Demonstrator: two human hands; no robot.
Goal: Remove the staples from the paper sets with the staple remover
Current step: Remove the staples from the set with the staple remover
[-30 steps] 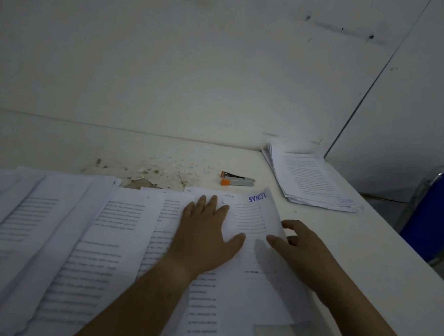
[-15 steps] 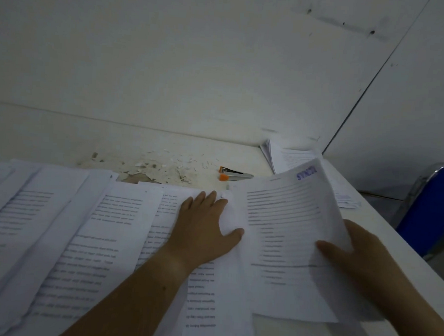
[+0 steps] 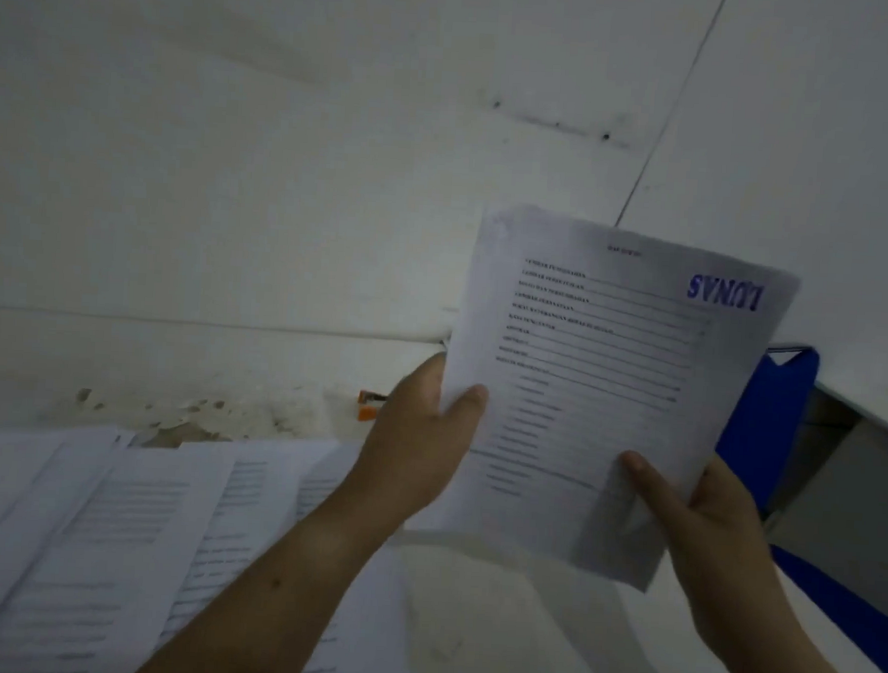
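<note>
Both hands are grasping one paper set [image 3: 599,375], holding it clear of the bench [image 3: 494,622]. The left hand [image 3: 426,438] is pinching its 9 o'clock edge, thumb on the printed face; the right hand [image 3: 705,514] is pinching its 5 o'clock corner likewise. The staple remover [image 3: 369,404] is lying at the left hand's 10 o'clock, partly hidden.

Paper set [image 3: 609,386]: matt white paper, corners slightly worn; black print, blue ink stamp.
Loose sheets [image 3: 112,550]: the same matt white printed paper.
Table [image 3: 494,622]: white, smooth, faint sheen; top layer flaked and rough at the peeled patch [image 3: 185,415].
Staple remover [image 3: 368,398]: orange plastic parts showing, the rest hidden.
Wall [image 3: 286,173]: matt white paint, scuffed.
Chair [image 3: 767,415]: blue covering, cloth or plastic unclear; thin metal tube along its top.
</note>
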